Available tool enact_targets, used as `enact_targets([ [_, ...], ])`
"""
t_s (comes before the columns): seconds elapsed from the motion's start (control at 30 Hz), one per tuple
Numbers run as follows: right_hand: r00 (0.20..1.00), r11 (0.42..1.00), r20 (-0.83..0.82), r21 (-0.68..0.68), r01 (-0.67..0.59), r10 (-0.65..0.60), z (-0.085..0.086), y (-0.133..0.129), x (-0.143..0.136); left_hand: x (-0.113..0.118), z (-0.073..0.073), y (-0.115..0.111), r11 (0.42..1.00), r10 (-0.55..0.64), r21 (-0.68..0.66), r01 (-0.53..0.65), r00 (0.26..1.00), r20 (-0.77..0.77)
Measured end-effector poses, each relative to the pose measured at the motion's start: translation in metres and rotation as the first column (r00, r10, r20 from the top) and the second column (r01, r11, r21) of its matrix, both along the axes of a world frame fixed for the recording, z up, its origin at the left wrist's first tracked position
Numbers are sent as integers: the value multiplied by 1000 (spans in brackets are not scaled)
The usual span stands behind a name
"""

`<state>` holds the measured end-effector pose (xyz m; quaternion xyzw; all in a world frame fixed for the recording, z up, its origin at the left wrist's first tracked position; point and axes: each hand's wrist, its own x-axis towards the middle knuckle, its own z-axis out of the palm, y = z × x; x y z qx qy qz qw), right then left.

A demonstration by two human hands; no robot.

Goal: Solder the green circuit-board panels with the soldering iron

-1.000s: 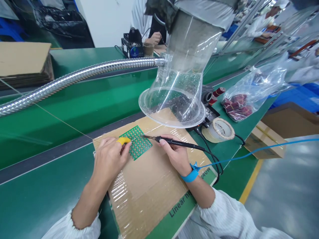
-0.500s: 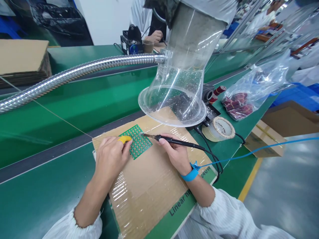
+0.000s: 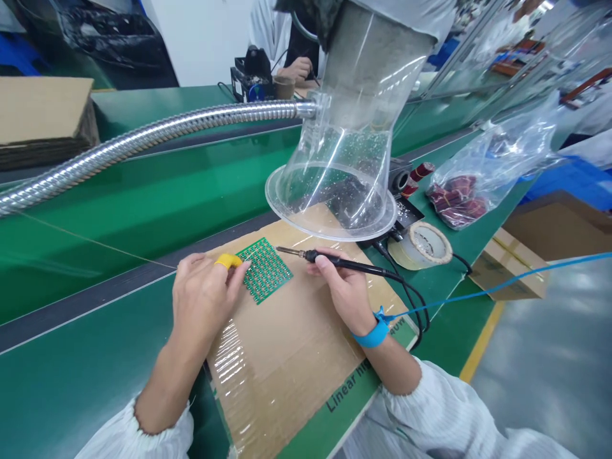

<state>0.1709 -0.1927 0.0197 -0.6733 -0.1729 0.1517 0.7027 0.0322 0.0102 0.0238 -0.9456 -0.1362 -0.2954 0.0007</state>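
Holding iron (image 3: 352,264) near board (image 3: 268,273) edge

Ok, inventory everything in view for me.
Circuit board: one, green, on cardboard sheet
Cardboard sheet: one, brown, under circuit board
Soldering iron: one, black, in right hand
Wire: one, pale, at left hand
Hood: one, clear, above cardboard sheet
Metal hose: one, silver, joined to hood
Roll: one, pale, on green bench, right of sheet
Plastic bag: one, clear, holding red bundles, right
Cardboard stack: one, brown, far left
Cartons: brown, right, count unclear
Co-worker: one, white coat, top centre
Black gear: count unclear, behind hood
Left hand: one, yellow finger wrap, beside circuit board
Right hand: one, blue wristband, holding iron
Sleeves: two, white, bottom
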Motion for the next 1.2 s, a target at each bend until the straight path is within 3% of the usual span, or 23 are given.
enact_targets([
  [0.23, 1000, 1000, 9, -7, 19, -19, -8, 7, 1, 8, -3, 5, 996, -73, 49, 74, 997, -5],
  [0.4, 997, 998, 61, -57, -36, 39, -17, 5, -1, 4, -4, 5, 996, -81, 35, 82, 996, -24],
  [0.77, 990, 989, 126, -144, -43, 61, -16, 4, -2, 3, -4, 4, 986, -89, -148, 77, 993, -74],
  [1.2, 989, 989, 129, -137, -60, 78, -14, 4, -1, 9, -4, 4, 997, -72, -25, 70, 995, -69],
])
